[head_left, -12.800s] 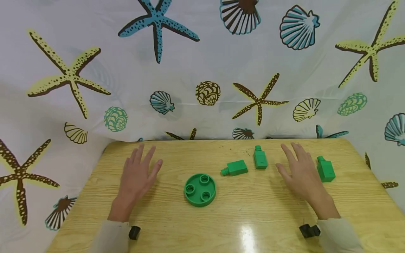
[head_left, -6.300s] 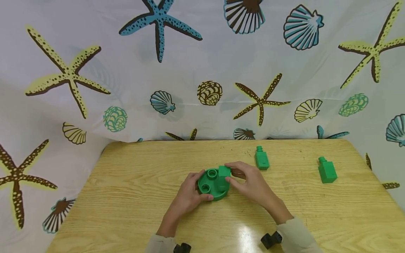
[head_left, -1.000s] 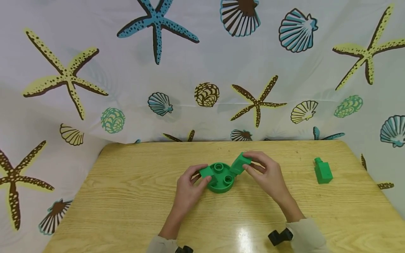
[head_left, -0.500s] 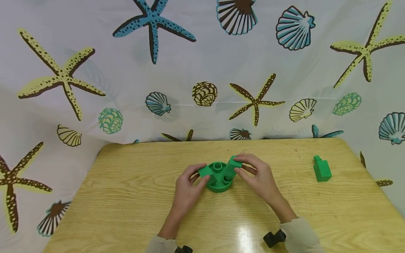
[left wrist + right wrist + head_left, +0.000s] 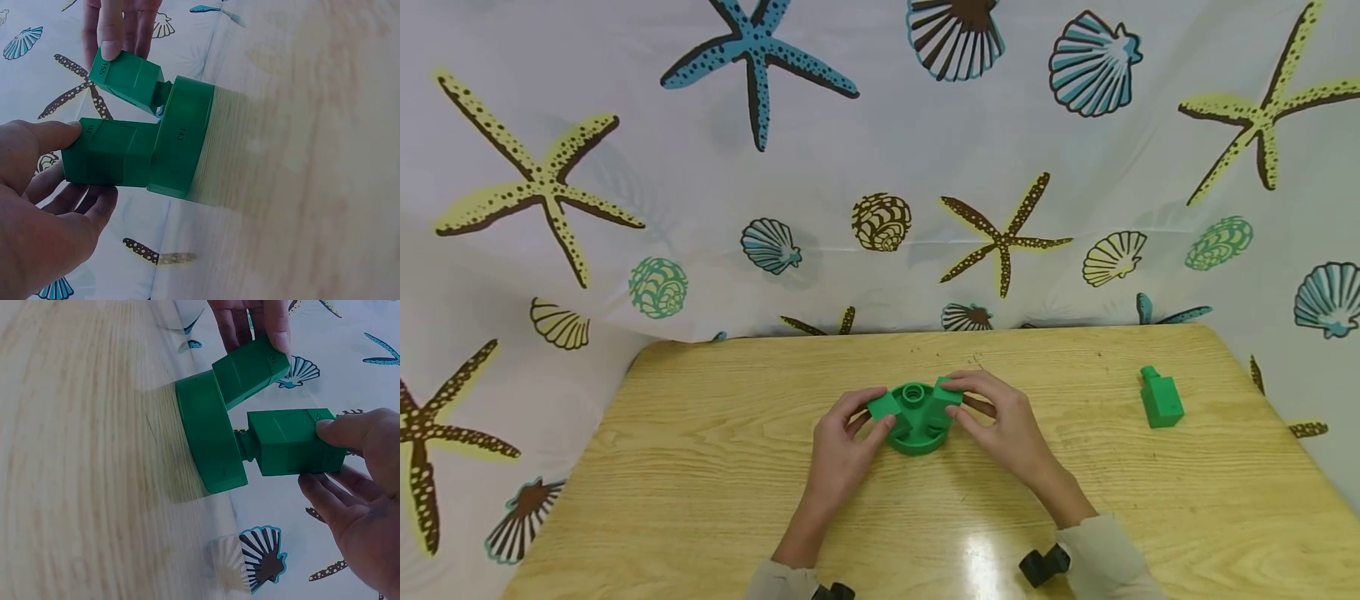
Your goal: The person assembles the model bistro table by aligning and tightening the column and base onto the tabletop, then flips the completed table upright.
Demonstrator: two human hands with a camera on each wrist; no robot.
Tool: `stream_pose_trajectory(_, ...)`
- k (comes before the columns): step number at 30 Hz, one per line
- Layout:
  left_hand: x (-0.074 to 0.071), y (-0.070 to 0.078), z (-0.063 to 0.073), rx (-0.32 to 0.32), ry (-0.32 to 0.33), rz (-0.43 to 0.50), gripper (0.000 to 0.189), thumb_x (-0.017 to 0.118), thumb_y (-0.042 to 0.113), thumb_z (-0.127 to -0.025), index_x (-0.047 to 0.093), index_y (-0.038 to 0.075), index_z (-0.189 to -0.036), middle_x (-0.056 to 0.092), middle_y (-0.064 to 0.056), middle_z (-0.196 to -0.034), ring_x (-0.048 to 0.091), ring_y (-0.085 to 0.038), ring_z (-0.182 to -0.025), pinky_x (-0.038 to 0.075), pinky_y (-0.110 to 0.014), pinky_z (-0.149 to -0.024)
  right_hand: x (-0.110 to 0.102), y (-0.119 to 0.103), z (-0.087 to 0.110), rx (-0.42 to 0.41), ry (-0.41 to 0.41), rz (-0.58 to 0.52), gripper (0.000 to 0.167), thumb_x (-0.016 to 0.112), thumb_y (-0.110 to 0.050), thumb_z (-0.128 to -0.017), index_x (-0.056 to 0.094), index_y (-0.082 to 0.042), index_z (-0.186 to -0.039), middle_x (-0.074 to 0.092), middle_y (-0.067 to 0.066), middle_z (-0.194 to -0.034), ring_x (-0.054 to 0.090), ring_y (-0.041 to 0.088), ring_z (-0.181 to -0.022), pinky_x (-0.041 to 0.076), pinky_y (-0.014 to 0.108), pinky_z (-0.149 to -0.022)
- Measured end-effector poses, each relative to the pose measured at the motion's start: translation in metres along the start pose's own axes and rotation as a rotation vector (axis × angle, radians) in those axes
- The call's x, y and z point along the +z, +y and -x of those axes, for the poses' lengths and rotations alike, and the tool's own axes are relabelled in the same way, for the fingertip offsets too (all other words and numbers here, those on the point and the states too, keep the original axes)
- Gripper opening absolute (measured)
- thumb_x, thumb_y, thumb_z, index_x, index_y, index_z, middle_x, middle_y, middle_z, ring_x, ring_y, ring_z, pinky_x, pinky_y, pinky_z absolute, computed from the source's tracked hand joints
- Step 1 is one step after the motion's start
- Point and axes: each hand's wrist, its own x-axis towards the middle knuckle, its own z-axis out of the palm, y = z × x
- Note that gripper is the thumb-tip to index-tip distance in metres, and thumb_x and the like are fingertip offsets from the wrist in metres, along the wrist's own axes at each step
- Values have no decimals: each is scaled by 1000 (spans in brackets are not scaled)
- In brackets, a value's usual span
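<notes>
The round green base (image 5: 917,448) rests on the table, with one bare threaded socket (image 5: 913,393) at its far side. My left hand (image 5: 838,446) grips a green block (image 5: 883,407) that stands on the base's left side, flush against it in the left wrist view. Thumb and fingers of my right hand (image 5: 1011,433) pinch a second green block (image 5: 946,398) over the right-hand socket. In the right wrist view this block (image 5: 287,442) has part of its screw neck (image 5: 247,445) showing above the base (image 5: 209,434).
A third green block with a threaded neck (image 5: 1162,400) lies on the wooden table (image 5: 700,467) at the right. Behind the table hangs a white cloth (image 5: 820,183) printed with starfish and shells.
Earlier the left-hand block was set on the base. Within the last second my right hand has brought the second block left and down onto a socket, from tilted to more upright; my left hand keeps its grip.
</notes>
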Motion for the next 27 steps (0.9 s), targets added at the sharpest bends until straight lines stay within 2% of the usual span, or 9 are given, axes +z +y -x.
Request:
stream_pose_trajectory(8,0,0,-1,-1,1,7,36,76,2,-93,67,-1,-128,64,-13,-126,61,-26,-124,52,-36,-104,-2,1,0,-37,-53,50,30,74,6,-92,73,-4,-120,66,12,-129,63,29,-122,56,33,-96)
stream_pose_trajectory(17,0,-1,-1,8,-13,15,36,75,3,-94,67,0,-129,64,-13,-126,61,-26,-124,52,-35,-105,-13,-4,2,-5,-116,-9,33,65,8,-97,70,0,-128,61,16,-140,55,33,-134,53,45,-101)
stream_pose_trajectory(19,0,-2,-1,7,-11,17,36,75,4,-94,68,1,-128,64,-13,-126,61,-25,-124,52,-35,-104,-14,-4,3,-4,-116,0,32,69,6,-95,71,-1,-126,62,15,-139,58,32,-131,57,45,-97)
stream_pose_trajectory(22,0,-2,-1,-1,-7,18,36,76,3,-93,68,0,-128,64,-13,-126,61,-25,-124,52,-35,-105,-13,-4,2,-21,-100,72,30,76,-3,-93,75,-5,-122,65,11,-138,68,25,-116,62,37,-83)
stream_pose_trajectory(25,0,-2,-1,-13,-4,17,37,76,3,-93,67,-1,-129,64,-13,-127,61,-25,-124,51,-35,-105,-11,-6,0,-53,-97,152,30,81,-10,-90,77,-8,-119,67,7,-135,71,19,-106,61,29,-71)
stream_pose_trajectory(27,0,-1,-1,-18,-6,17,37,76,3,-93,67,-1,-129,63,-13,-128,60,-26,-125,51,-35,-105,-11,-8,-1,-73,-105,172,30,80,-9,-90,76,-7,-120,68,8,-133,71,20,-108,61,28,-70)
